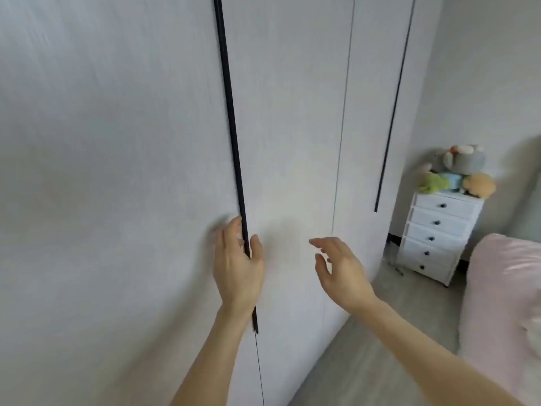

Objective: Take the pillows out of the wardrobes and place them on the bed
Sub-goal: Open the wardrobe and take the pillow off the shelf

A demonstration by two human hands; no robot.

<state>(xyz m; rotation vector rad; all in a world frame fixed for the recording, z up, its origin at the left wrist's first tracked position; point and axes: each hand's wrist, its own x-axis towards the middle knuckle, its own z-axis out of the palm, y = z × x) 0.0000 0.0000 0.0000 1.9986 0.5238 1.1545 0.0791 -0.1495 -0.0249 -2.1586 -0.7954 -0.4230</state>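
Note:
A tall white wardrobe [292, 112] with closed doors fills most of the view. A long black vertical handle [231, 127] runs down the edge of the left door. My left hand [238, 265] grips the lower part of this handle, fingers on its left side and thumb on its right. My right hand [339, 268] hovers open just in front of the neighbouring door, fingers spread, touching nothing. A second black handle [393, 112] hangs on a door further right. The pink-covered bed [506, 288] shows at the right edge. No pillow is visible.
A white chest of drawers [439, 235] stands in the far corner beyond the wardrobe, with several plush toys [456, 171] piled on top. Grey wood floor [380, 347] runs between the wardrobe and the bed.

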